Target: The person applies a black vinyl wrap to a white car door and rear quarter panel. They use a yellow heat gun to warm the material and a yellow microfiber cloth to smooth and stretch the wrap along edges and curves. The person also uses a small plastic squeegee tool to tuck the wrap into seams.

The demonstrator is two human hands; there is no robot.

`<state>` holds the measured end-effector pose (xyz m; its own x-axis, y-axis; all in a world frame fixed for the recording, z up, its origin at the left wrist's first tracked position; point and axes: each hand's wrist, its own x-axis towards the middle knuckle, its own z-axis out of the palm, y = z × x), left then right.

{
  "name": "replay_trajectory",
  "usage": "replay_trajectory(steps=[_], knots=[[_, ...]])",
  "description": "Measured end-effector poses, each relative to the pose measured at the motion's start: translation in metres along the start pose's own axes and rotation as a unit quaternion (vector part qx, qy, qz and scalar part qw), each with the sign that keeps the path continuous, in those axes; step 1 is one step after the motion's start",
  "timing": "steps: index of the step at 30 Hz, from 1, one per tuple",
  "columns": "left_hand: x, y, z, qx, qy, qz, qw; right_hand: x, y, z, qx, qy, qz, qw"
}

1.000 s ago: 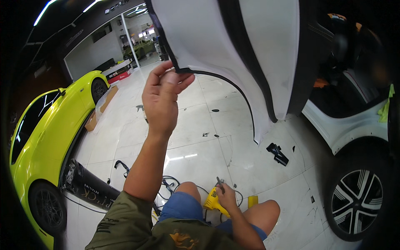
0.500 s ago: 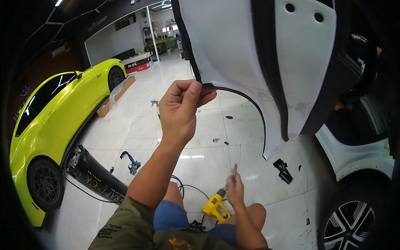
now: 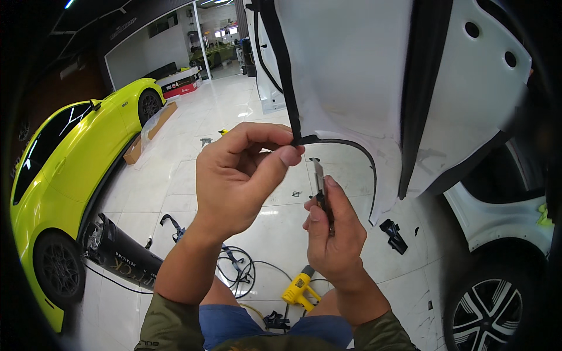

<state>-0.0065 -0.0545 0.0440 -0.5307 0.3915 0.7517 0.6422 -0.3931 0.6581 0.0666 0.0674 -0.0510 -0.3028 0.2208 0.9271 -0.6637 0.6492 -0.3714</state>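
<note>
My left hand pinches the black-edged lower corner of a white car body panel hanging in front of me, with finger and thumb closed on it. A thin black edging runs from that corner along the panel's curved lower rim. My right hand grips a slim utility knife, its silver blade pointing up, just below and right of the pinched corner. Below my hands, a yellow heat gun with a black nozzle rests between my legs.
A lime-yellow car stands left, beside cardboard and a dark film roll. A white car is at right. Cables and black scraps lie on the tiled floor. A glass partition is at the back.
My right hand has risen from beside the heat gun, bringing the knife up near the corner. My left hand, still pinching the panel's edge, now sits lower in view. More of the panel shows.
</note>
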Motion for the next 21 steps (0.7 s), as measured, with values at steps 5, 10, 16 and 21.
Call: replay_trajectory(steps=[5, 10, 16, 21], knots=[[0.003, 0.003, -0.003, -0.026, -0.013, -0.038, 0.999, 0.011, -0.004, 0.015, -0.056, 0.015, -0.044, 0.997], [0.005, -0.002, -0.005, -0.059, -0.027, -0.039, 0.997, 0.011, -0.004, 0.019, -0.105, 0.028, -0.037, 0.993], [0.005, -0.004, -0.004, -0.057, -0.038, -0.022, 0.997, 0.017, -0.020, 0.007, -0.184, 0.009, -0.032, 0.982], [0.008, -0.007, -0.003, -0.051, -0.032, -0.009, 0.998, 0.019, -0.034, 0.000, -0.228, -0.011, -0.007, 0.974]])
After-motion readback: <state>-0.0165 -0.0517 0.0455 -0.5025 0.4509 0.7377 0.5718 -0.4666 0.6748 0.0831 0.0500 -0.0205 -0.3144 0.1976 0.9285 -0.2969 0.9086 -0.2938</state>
